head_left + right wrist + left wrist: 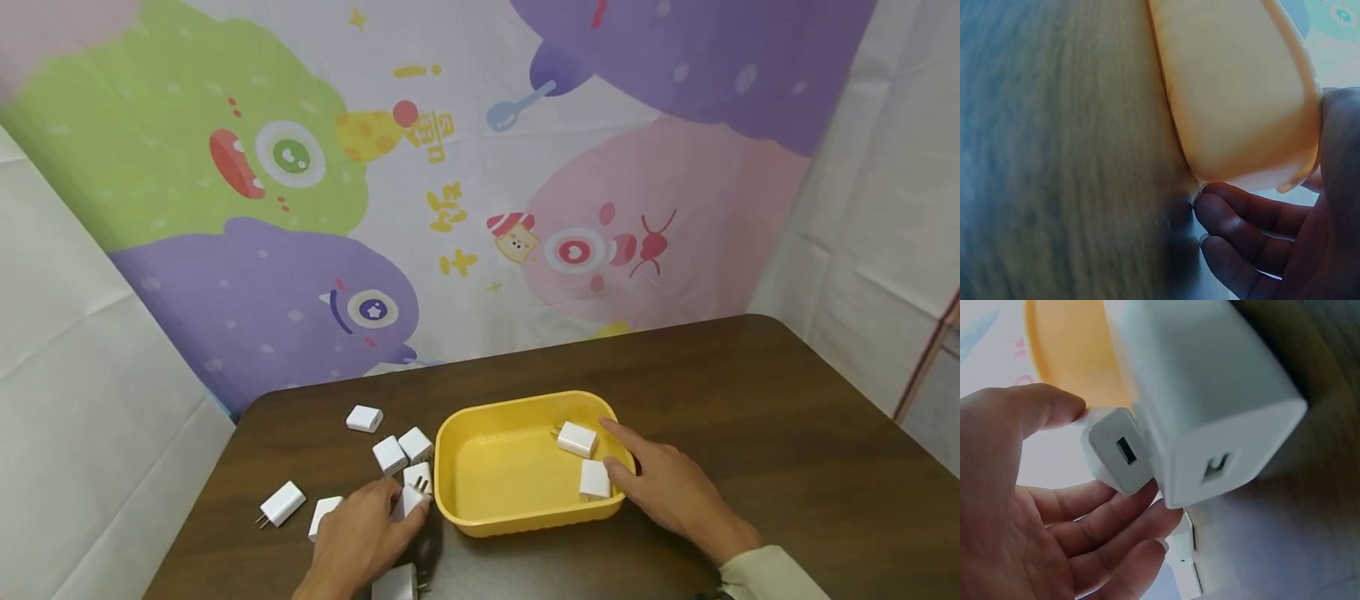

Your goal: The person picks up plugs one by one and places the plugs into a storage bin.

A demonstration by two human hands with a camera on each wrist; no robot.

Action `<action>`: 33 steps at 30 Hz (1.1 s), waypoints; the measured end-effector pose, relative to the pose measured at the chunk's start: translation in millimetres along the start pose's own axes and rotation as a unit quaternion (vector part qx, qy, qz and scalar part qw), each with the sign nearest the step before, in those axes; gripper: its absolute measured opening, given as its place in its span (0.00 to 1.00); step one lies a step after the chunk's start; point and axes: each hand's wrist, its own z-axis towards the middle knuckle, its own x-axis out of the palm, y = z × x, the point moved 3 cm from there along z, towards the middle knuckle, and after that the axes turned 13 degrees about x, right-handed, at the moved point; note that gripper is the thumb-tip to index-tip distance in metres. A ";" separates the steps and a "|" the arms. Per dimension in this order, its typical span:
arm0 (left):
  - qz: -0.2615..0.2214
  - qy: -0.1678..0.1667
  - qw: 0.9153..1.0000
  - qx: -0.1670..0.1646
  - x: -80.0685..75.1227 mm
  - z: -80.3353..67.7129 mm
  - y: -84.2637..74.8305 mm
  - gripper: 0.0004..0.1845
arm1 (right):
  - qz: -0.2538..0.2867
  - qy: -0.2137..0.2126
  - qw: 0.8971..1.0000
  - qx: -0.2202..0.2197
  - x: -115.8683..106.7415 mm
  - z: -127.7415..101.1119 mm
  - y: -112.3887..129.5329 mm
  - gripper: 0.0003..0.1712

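Note:
A yellow tray (pixel 457 433) sits mid-table with two white chargers (pixel 577 438) (pixel 595 479) inside, near its right wall. My right hand (pixel 652 487) holds the tray's right rim. Its thumb is inside by the nearer charger. In the right wrist view the fingers (pixel 1235 212) curl against the tray's outer wall (pixel 1241 94). Left of the tray, my left hand (pixel 367 533) pinches a white charger (pixel 410 502) between thumb and fingers. In the left wrist view this charger (pixel 1116 450) shows its USB port, with another charger (pixel 1210 406) close beside it.
Several more white chargers lie on the dark wooden table (pixel 750 400) left of the tray, among them one (pixel 364 418) farther back, one (pixel 282 503) at the far left and one (pixel 395 583) by my left wrist. A cartoon backdrop hangs behind the table.

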 end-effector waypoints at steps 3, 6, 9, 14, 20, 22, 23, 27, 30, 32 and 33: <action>0.000 -0.010 1.000 -0.004 -0.7 -0.3 0.4 0.19 | 0.001 0.000 1.000 -0.002 -0.1 -0.5 -0.1 0.33; 0.009 -0.033 0.999 0.002 -1.9 -0.9 0.1 0.21 | 0.004 0.001 1.000 -0.005 0.2 -1.5 -0.4 0.33; 0.025 -0.060 0.998 0.005 -5.7 -0.1 -1.2 0.21 | 0.006 0.001 1.000 -0.007 0.4 -1.6 -0.5 0.33; 0.034 -0.066 0.997 -0.003 -16.2 4.7 -4.8 0.20 | 0.002 -0.003 1.000 -0.008 0.4 -0.5 -0.4 0.33; 0.029 -0.072 0.997 0.007 -26.0 13.8 -9.1 0.21 | -0.002 -0.003 1.000 -0.002 -0.8 -0.5 0.3 0.33; 0.026 -0.076 0.997 0.013 -27.6 15.8 -11.1 0.21 | -0.004 -0.002 1.000 0.002 -0.9 -0.2 0.2 0.33; 0.025 -0.077 0.997 0.015 -28.3 16.3 -12.3 0.21 | -0.005 -0.001 1.000 0.004 -0.8 -0.3 0.0 0.33; 0.014 -0.088 0.996 0.028 -29.9 17.2 -20.2 0.21 | -0.007 0.002 1.000 0.007 -0.1 -0.9 -0.9 0.33; -0.001 -0.100 0.994 0.035 -31.5 17.5 -27.8 0.19 | -0.007 0.001 1.000 0.004 0.3 -1.1 -0.1 0.33; -0.011 -0.106 0.993 0.041 -32.3 18.5 -32.6 0.19 | -0.005 0.000 1.000 0.002 0.3 -1.1 1.1 0.33; -0.015 -0.108 0.993 0.042 -32.7 19.2 -34.7 0.18 | -0.004 0.000 1.000 0.002 0.2 -0.9 1.7 0.33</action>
